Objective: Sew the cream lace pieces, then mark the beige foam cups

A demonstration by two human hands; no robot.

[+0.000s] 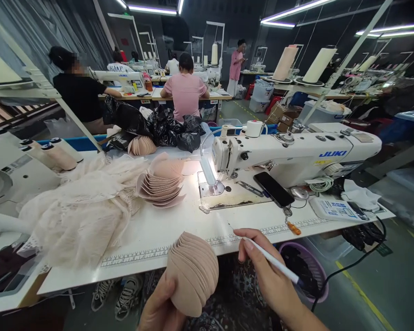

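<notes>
A fanned stack of beige bra cups (193, 271) sits in my left hand (163, 301), whose fingers wrap round its lower left side. My right hand (265, 266) grips a white pen (274, 259), with its tip pointing up and left towards the table. The pen and the held cups are apart. On the table beyond lies another pile of beige cups (162, 184), its layers spread like petals. Left of that pile, a heap of cream lace fabric (86, 207) covers much of the tabletop.
A white sewing machine (290, 147) with its lamp lit stands behind my hands. Beside it are tweezers (250, 187), a black phone (274, 188) and a box (334, 209). Black plastic bags (158, 126) lie at the back. A purple basket (322, 280) stands below the table edge. Several people sit further off.
</notes>
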